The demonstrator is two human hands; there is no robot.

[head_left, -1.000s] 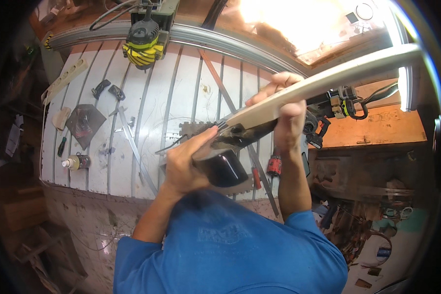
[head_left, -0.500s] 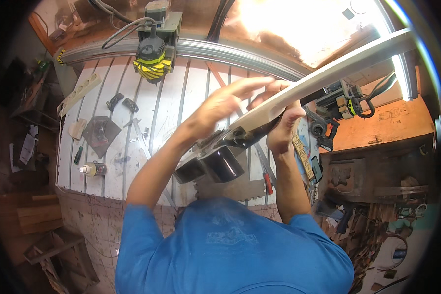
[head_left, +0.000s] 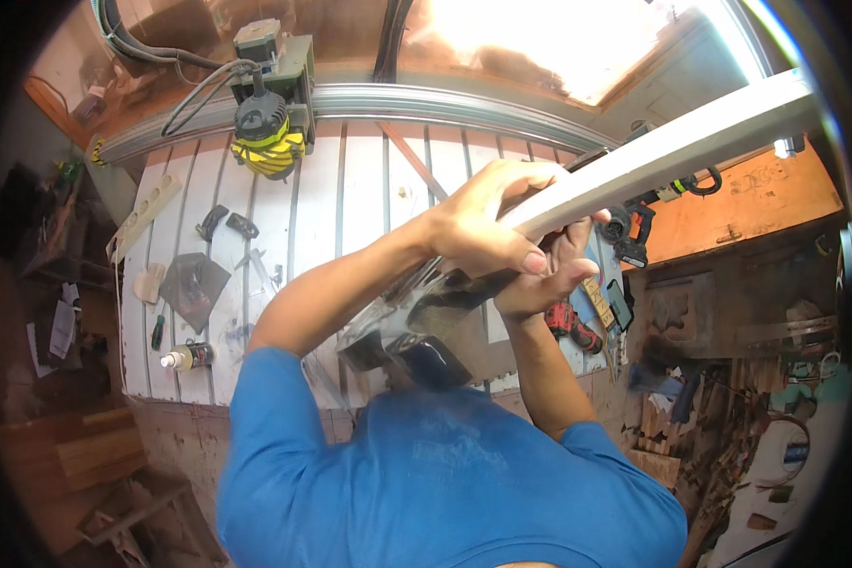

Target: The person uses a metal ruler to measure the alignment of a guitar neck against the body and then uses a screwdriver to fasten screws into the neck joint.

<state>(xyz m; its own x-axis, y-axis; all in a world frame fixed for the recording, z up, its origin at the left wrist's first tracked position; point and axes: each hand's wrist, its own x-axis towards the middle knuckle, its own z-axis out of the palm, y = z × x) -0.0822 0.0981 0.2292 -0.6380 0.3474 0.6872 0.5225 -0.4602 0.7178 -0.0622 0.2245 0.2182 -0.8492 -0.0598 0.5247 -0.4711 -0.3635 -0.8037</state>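
Note:
A long piece shaped like an electric guitar slants across in front of me. Its pale wooden neck [head_left: 667,151] points to the upper right, and its glossy dark body [head_left: 431,360] hangs close to my chest. Around the lower part of the neck my left hand [head_left: 492,222] is closed, with the thumb pressed along the near side. My right hand [head_left: 544,279] holds the neck from underneath, fingers curled up behind it and thumb sticking out. My left forearm and hand hide part of the join between neck and body.
A machine head [head_left: 267,133] with yellow-black striping rides a metal rail [head_left: 398,99] behind the slotted white table [head_left: 303,189]. On its left lie a spray bottle [head_left: 187,357], a green-handled screwdriver [head_left: 157,331] and a power strip [head_left: 147,218]. A red power tool [head_left: 575,327] and phone [head_left: 621,305] lie right.
My left hand, blurred with stretched fingers before, has closed around the neck. The glossy body has dropped toward my chest, and a red power tool has come into sight beside my right forearm.

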